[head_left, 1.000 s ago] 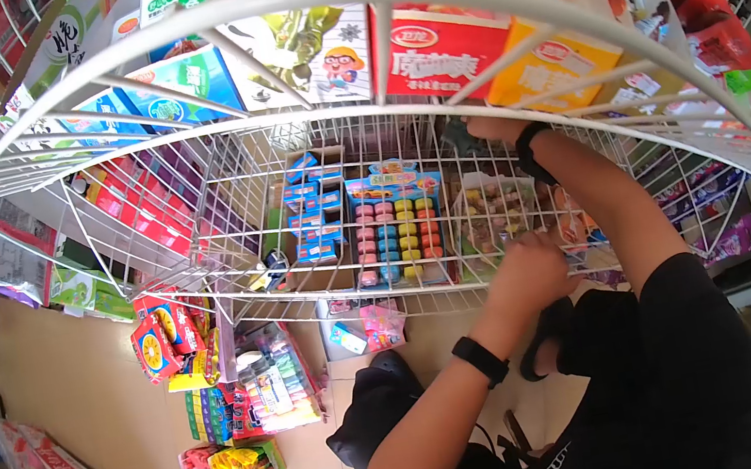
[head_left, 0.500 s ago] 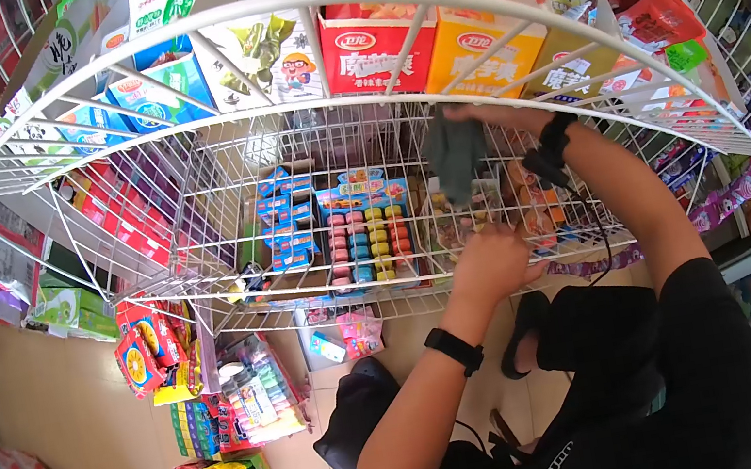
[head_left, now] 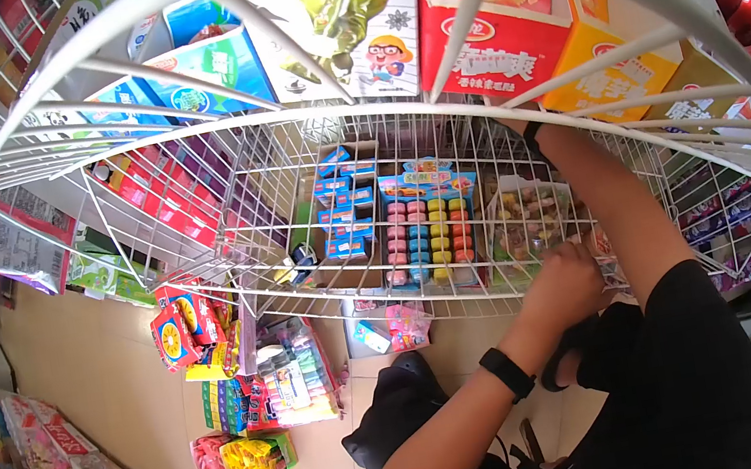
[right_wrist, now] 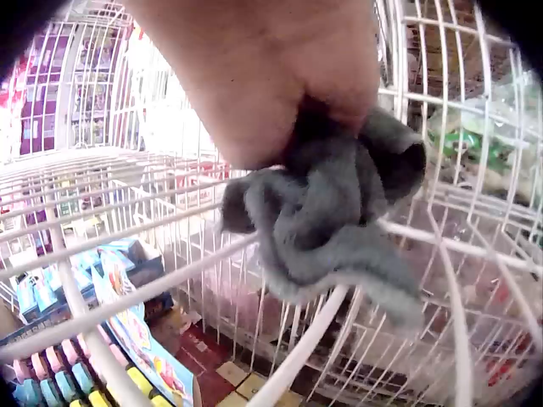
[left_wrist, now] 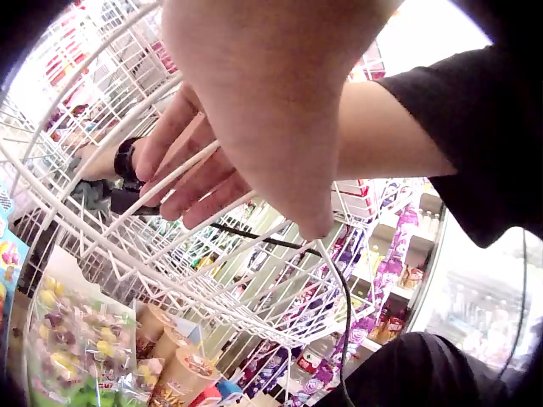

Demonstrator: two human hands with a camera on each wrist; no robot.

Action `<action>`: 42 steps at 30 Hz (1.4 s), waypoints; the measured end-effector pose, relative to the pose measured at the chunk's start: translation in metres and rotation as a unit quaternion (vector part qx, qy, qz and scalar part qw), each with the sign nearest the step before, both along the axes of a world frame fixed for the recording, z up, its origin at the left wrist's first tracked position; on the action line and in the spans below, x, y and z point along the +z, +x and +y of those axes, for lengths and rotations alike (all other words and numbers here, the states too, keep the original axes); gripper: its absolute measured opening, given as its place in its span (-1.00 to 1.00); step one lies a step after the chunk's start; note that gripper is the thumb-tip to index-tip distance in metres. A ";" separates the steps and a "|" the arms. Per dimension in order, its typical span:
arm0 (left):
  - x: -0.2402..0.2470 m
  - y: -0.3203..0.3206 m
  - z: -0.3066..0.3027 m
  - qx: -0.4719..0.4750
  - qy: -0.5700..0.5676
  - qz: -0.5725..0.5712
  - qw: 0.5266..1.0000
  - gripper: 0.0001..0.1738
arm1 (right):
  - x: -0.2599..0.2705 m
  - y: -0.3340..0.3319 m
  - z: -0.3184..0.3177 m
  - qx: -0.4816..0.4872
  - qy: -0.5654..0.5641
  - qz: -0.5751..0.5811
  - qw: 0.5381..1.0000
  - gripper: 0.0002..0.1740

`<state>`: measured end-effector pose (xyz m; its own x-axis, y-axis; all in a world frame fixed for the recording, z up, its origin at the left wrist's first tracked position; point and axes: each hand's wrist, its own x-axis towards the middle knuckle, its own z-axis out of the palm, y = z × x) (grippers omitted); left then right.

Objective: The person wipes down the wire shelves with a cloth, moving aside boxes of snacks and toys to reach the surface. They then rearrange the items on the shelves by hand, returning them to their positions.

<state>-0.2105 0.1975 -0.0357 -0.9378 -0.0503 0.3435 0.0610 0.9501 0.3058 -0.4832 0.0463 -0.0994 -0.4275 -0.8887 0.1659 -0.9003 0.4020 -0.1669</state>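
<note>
My right hand holds a crumpled dark grey-green cloth, its folds hanging below the palm against the white wires. In the head view the upper shelf's rim and snack boxes hide most of that hand and the cloth. My left hand is at the front edge of the white wire rack. Seen from the left wrist, its fingers curl behind a rack wire, with the thumb on the near side.
Snack boxes fill the upper shelf. Below the wires are blue small boxes, colourful round sweets and a bag of candies. Stacked packets sit on the floor at left. A black cable hangs by the rack.
The cloth, hanging in plain sight half a second ago, has moved with my right hand out of sight behind the upper rim. My left hand stays at the front edge. The head view has shifted.
</note>
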 end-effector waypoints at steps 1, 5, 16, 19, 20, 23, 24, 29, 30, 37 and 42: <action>0.001 -0.001 0.004 -0.005 0.007 0.001 1.000 -0.38 | 0.007 0.007 0.004 0.020 0.033 0.002 0.999 -0.52; 0.000 -0.002 0.001 0.008 0.024 0.011 1.000 -0.37 | 0.052 0.055 0.015 0.130 0.205 -0.004 0.970 -0.55; -0.003 -0.001 -0.001 0.005 0.016 0.009 1.000 -0.38 | 0.066 0.048 0.071 0.187 0.344 -0.193 0.900 -0.57; 0.001 0.002 -0.003 -0.007 0.038 0.017 0.999 -0.38 | 0.069 0.029 0.083 0.133 -0.122 -0.200 0.963 -0.78; 0.001 0.002 -0.003 -0.007 0.038 0.017 0.999 -0.38 | 0.071 0.017 0.080 0.098 -0.138 -0.168 0.971 -0.78; -0.001 0.001 -0.001 0.012 0.028 0.011 0.999 -0.39 | 0.056 -0.019 0.058 -0.001 -0.159 -0.069 0.985 -0.78; 0.000 0.002 0.000 0.019 0.032 0.018 0.999 -0.39 | 0.046 -0.025 0.049 -0.026 -0.149 -0.048 0.987 -0.78; -0.009 -0.004 0.000 0.025 0.035 0.027 0.999 -0.39 | -0.015 -0.030 0.015 -0.114 -0.079 0.001 0.990 -0.76; -0.008 -0.003 0.000 0.020 0.047 0.029 0.998 -0.40 | -0.017 -0.028 0.012 -0.122 -0.071 0.007 0.990 -0.76; -0.005 -0.001 0.001 0.014 0.041 0.021 0.999 -0.41 | 0.037 -0.003 0.023 -0.001 0.035 0.016 0.999 -0.71; 0.002 0.002 -0.004 -0.011 0.009 0.020 1.000 -0.41 | 0.038 0.048 0.042 0.102 0.139 -0.033 0.984 -0.68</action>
